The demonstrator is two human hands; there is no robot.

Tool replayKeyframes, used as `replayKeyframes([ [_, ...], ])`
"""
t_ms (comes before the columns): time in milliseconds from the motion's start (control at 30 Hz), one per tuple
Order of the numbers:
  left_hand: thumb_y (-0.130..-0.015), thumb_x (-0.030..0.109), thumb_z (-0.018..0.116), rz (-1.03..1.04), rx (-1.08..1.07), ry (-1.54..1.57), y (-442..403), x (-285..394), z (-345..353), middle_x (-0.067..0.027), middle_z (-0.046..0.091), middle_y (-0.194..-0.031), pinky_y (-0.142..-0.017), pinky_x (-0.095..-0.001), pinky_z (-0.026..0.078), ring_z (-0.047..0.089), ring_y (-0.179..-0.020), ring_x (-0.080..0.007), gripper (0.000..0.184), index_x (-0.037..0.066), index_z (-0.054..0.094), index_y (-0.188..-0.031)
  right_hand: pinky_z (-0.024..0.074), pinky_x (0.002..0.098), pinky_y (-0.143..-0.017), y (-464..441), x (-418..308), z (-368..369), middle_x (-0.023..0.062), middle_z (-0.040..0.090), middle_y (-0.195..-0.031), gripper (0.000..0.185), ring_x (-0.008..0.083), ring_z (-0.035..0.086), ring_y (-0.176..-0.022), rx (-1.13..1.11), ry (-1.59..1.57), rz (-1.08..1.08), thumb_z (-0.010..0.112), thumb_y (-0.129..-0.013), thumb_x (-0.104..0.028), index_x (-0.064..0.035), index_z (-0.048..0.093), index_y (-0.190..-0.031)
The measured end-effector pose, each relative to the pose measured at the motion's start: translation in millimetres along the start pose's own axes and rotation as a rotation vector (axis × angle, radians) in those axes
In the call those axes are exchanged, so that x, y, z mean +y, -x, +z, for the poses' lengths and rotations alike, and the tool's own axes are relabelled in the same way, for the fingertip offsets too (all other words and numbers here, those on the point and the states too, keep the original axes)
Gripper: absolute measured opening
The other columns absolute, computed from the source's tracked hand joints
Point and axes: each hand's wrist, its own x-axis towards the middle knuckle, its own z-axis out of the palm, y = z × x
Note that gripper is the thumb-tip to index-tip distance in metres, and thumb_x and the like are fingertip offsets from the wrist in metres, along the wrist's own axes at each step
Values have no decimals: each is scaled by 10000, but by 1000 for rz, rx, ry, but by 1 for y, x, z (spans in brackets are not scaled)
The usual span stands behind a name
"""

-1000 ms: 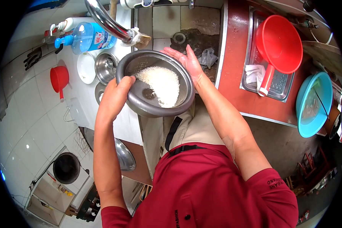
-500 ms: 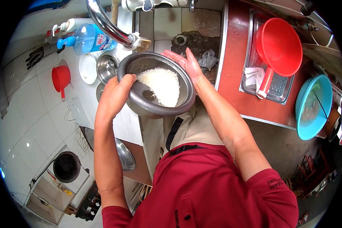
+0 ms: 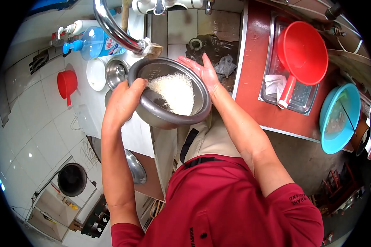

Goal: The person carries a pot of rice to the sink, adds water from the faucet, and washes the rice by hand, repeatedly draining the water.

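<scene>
A dark grey pot hangs tilted in front of my body, below the end of a metal faucet. White rice lies heaped along its right side, and bare pot bottom shows to the left of the heap. My left hand grips the pot's left rim with the thumb over the edge. At the pot's upper right side rests my right hand, with thumb and fingers spread; its palm looks wet, and part of it is hidden behind the pot.
Beyond the pot is a sink with a crumpled plastic bag. A red dipper lies over a metal tray at right, near a turquoise basin. Bottles, a white bowl and a metal bowl stand left.
The pot and both hands have stayed nearly in place. The surroundings have shifted slightly downward in the view.
</scene>
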Motion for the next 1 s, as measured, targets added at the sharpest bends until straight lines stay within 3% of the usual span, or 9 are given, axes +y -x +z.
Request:
replayKeyframes([
  [200,-829,380,509,-34,-108,316,19,-15,8,-57,598,-812,-682,-286,445,549,-713,-150,429,-20,595,-957,322,413,-1099,-1,-37,27,207,373,-1427,821,302,397,-1307,-3,237,13,203,-937,-627,37,264,-1417],
  [300,-817,164,556,-196,-318,774,6,-78,40,-107,631,-838,-692,-394,583,654,-800,-237,288,-35,561,-1026,395,378,-1057,0,-66,76,210,424,-1386,742,269,461,-1258,-30,464,11,161,-977,-546,49,256,-1410],
  [367,-803,44,537,-155,-459,1169,-5,-113,81,-150,650,-903,-678,-419,610,676,-825,-281,277,-55,541,-1062,413,350,-1037,-4,-72,98,209,503,-1315,675,248,518,-1201,-60,604,41,190,-999,-487,56,331,-1374],
  [500,-826,33,527,1,-553,1337,-18,-117,119,-194,654,-1006,-693,-457,598,677,-874,-306,284,-59,542,-1095,431,307,-999,-3,-80,123,169,590,-1223,506,203,568,-1131,-32,929,-9,363,-1007,-348,69,484,-1268],
  [600,-831,53,549,-247,-690,1516,-19,-109,134,-206,653,-1003,-670,-478,597,681,-841,-314,284,-71,542,-1087,426,293,-984,1,-83,133,146,618,-1190,441,198,581,-1108,-51,1112,-34,444,-981,-305,51,547,-1220],
  [733,-826,56,546,-104,-768,1441,-27,-104,128,-213,650,-982,-662,-460,598,673,-861,-315,287,-77,532,-1080,473,303,-859,5,-86,150,155,681,-1035,375,191,640,-969,301,1930,-492,587,-883,-302,-4,643,-1103],
  [833,-822,54,535,-84,-618,1348,-28,-91,113,-203,646,-951,-653,-446,600,674,-823,-305,278,-75,531,-1068,502,354,-785,10,-85,206,190,688,-901,440,268,674,-867,532,1915,-727,612,-852,-372,0,647,-1084],
  [900,-823,59,524,-79,-575,1314,-32,-85,104,-205,644,-940,-664,-448,600,672,-811,-308,265,-83,531,-1047,497,314,-725,6,-79,247,163,678,-777,535,214,669,-780,572,2228,-860,611,-846,-422,36,620,-1122],
  [1000,-834,56,524,-71,-582,1292,-39,-81,93,-220,648,-949,-694,-468,595,672,-842,-322,248,-87,543,-1035,490,407,-774,-9,-71,274,258,647,-841,541,364,649,-833,585,2449,-667,640,-785,-407,80,609,-1019],
])
